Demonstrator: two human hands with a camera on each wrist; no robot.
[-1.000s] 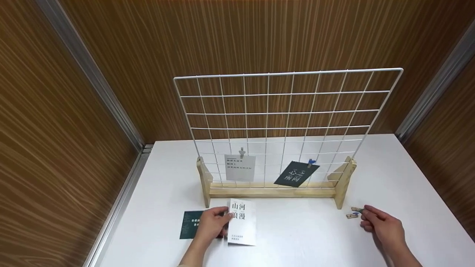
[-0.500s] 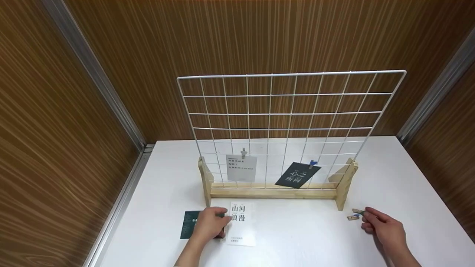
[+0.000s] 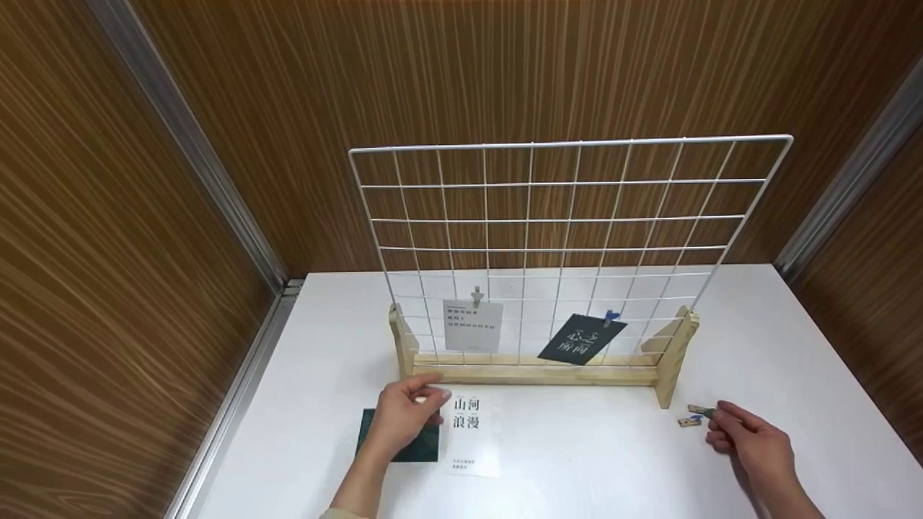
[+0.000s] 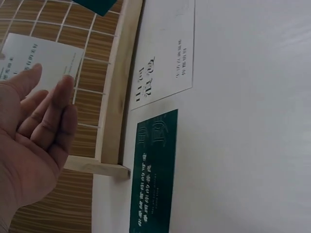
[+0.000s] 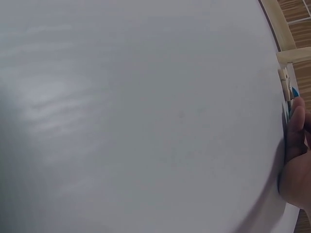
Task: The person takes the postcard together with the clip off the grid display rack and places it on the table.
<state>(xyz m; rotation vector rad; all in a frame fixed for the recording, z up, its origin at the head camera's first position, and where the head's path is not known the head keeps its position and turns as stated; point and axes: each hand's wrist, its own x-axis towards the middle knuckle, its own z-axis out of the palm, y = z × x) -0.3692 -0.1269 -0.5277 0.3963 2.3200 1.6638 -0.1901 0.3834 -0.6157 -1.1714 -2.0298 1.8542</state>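
My left hand [image 3: 402, 417] is raised over the table with relaxed fingers and nothing in them, as the left wrist view shows. Below it lies a dark green printed card [image 3: 422, 448], partly covered by the hand in the head view. Just to the right of that hand, a white card [image 3: 477, 443] with large dark characters lies flat. Over on the right, my right hand [image 3: 753, 438] pinches a small wooden clothespin [image 3: 697, 409] with a green ornament between thumb and forefinger. Another clothespin [image 3: 689, 422], with a blue ornament, lies right beside it.
A white wire grid [image 3: 570, 249] stands upright in a wooden base [image 3: 541, 375] behind the hands. On it hang a pale card [image 3: 472, 328] and a tilted dark card [image 3: 580, 339], each held by a clip. Wood-patterned panels surround the white table [image 3: 577, 461].
My left hand let go of the white card, which now lies flat on the table, then moved up and slightly left. The right hand stays at the clothespins.
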